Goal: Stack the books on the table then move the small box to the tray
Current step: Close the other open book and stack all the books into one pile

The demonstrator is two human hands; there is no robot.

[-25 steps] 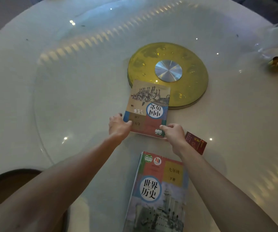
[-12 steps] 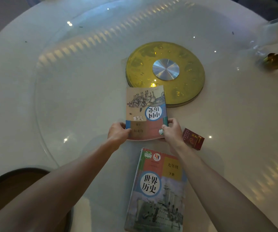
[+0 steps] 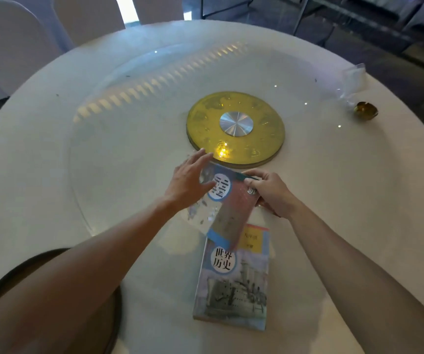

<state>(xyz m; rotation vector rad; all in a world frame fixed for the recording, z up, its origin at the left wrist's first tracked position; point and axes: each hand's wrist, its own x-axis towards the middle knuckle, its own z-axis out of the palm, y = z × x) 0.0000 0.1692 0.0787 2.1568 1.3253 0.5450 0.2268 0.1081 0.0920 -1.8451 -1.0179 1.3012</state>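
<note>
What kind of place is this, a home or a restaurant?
Probably a restaurant or banquet room: a large round table with a glass lazy Susan on a gold hub, and cloth-covered chairs behind it.

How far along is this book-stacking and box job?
Nothing finished yet. The right hand grips the red-and-blue textbook, left hand steadying it, tilted above the grey-blue textbook on the table. Laying it down remains, then moving the small box, not clearly visible here.

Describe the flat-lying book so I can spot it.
From the gold disc centred on the white table, come toward the near edge. The flat book lies there, partly under the held book. Only its cover shows a grey ship.
</note>
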